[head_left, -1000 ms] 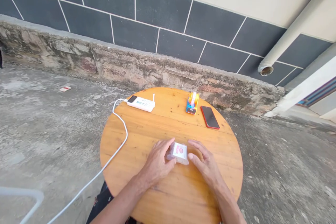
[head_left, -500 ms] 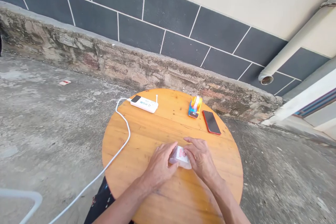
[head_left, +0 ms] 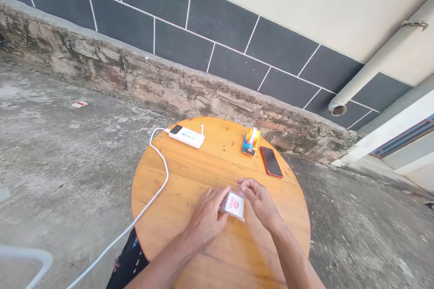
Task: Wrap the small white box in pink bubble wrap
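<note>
A small white box [head_left: 235, 204] with pink-red print, in clear plastic wrapping, sits near the middle of the round wooden table. My left hand [head_left: 207, 211] grips it from the left, its thumb at the near side and fingers at the far side. Just beyond the box's far right corner is my right hand [head_left: 260, 201], apart from it, thumb and fingers pinched together. Whatever that pinch may hold is too small to make out. Farther back stands a yellow and blue tape dispenser [head_left: 250, 142].
A phone [head_left: 271, 161] with a red edge lies at the table's right. At the back left is a white power strip [head_left: 186, 136], its white cable [head_left: 159, 189] running off the table's left side. Beyond the table [head_left: 162, 216] stand a stone ledge [head_left: 152, 83] and tiled wall.
My right hand has lifted off the box and moved slightly right, its fingers drawn into a pinch. The box has turned a little in my left hand. The view has shifted slightly.
</note>
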`<action>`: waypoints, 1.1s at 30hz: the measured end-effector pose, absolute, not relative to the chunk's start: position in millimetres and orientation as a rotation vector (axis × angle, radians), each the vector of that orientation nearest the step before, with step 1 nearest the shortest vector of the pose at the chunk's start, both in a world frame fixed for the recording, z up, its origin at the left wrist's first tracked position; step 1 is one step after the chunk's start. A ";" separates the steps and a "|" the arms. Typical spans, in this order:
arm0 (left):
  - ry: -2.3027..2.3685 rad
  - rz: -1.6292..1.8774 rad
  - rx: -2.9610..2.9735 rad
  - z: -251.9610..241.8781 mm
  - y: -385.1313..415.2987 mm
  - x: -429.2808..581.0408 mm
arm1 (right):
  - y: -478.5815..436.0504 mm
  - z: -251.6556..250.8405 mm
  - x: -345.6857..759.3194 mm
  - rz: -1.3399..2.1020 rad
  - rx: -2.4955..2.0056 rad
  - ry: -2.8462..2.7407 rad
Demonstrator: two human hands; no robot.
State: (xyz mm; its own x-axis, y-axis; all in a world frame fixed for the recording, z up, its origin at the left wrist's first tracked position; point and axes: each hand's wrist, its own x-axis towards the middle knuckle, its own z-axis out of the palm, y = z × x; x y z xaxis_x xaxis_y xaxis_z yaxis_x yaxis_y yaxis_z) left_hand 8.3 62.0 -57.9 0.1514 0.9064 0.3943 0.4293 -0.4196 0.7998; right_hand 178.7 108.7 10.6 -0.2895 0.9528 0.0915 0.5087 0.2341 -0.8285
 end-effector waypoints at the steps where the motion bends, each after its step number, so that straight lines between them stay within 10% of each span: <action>1: 1.260 1.224 1.939 -57.7 61.6 8.3 | 108.9 11.9 179.0 0.945 -1.347 -1.884; 33: 0.969 1.232 1.798 -37.3 50.7 3.1 | 183.0 59.4 195.1 0.437 -1.532 -1.988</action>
State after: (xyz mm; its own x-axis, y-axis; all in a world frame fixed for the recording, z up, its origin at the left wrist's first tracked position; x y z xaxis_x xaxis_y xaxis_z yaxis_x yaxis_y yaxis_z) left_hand 3.1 50.7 -37.3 0.2540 0.8835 0.3937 0.1750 -0.4423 0.8797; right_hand 195.1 183.0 59.4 -0.1675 0.9540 0.2486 0.7620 0.2853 -0.5813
